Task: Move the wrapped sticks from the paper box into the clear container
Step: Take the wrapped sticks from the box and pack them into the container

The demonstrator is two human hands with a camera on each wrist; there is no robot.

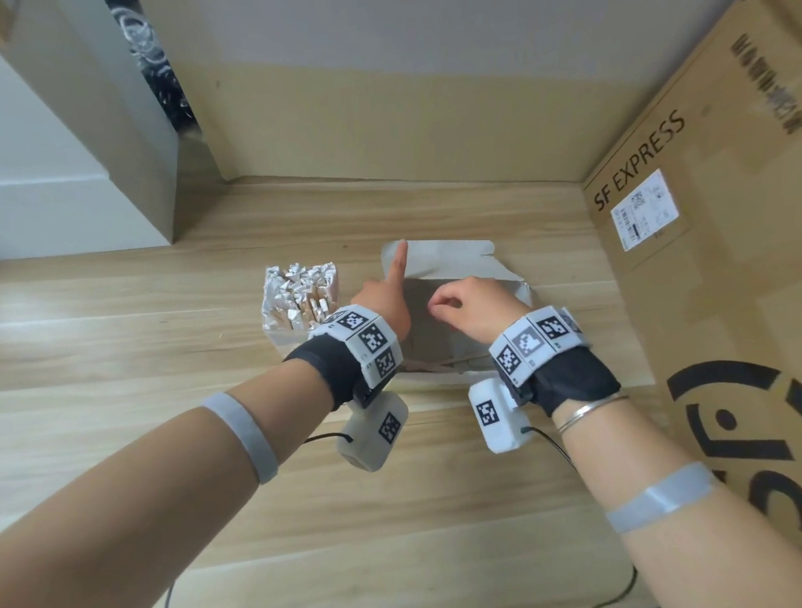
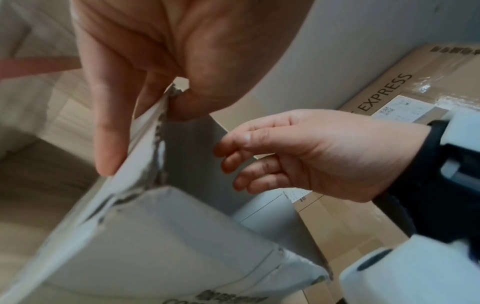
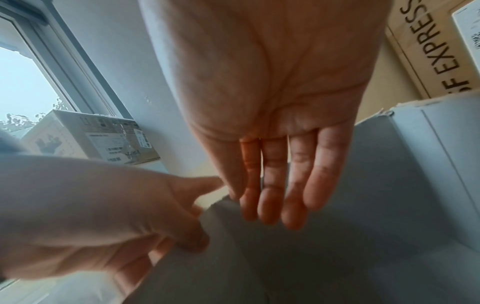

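While the paper box (image 1: 458, 318) lies open on the wooden bench (image 1: 105, 356), the left hand (image 1: 384, 300) pinches its torn flap, index finger straight along the flap's edge. Right hand (image 1: 471, 303) hovers over the box interior, fingers loosely curled, grasping nothing. Just left of the box stands the clear container (image 1: 294, 307), packed with wrapped sticks (image 1: 301, 283). Right of the box: a large cardboard carton (image 1: 718, 211).

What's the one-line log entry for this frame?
left hand: pinches grey paper box flap | right hand: empty, over box | foil-wrapped sticks: packed in clear container
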